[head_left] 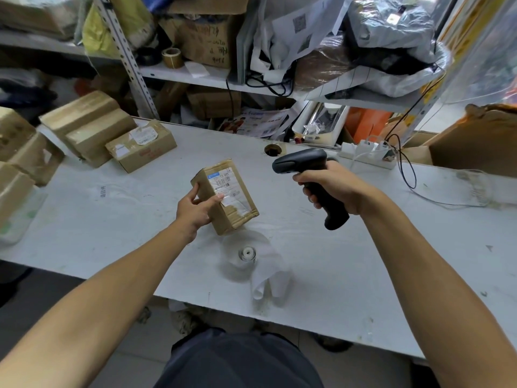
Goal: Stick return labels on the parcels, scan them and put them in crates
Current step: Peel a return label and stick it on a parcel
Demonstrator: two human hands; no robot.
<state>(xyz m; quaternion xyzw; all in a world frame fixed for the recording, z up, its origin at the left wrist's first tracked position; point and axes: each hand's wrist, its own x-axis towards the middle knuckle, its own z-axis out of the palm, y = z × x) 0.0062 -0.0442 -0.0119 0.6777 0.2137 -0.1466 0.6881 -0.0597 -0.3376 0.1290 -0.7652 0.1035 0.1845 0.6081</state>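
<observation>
Parcel [225,196] gripped by left hand [195,210] fingers | right hand [333,186] fingers clasp scanner [310,177]

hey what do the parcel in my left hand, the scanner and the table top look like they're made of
Parcel: brown corrugated cardboard by the look of its matt, creased faces, with glossy clear tape and a white paper label.
Scanner: probably moulded plastic, dark grey to black, with a smooth low sheen.
Table top: a smooth white sheet, scuffed and stained; laminate or painted board, which one I cannot tell.

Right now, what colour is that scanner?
Black, or very dark grey; the scanner shows best in the head view.
</observation>
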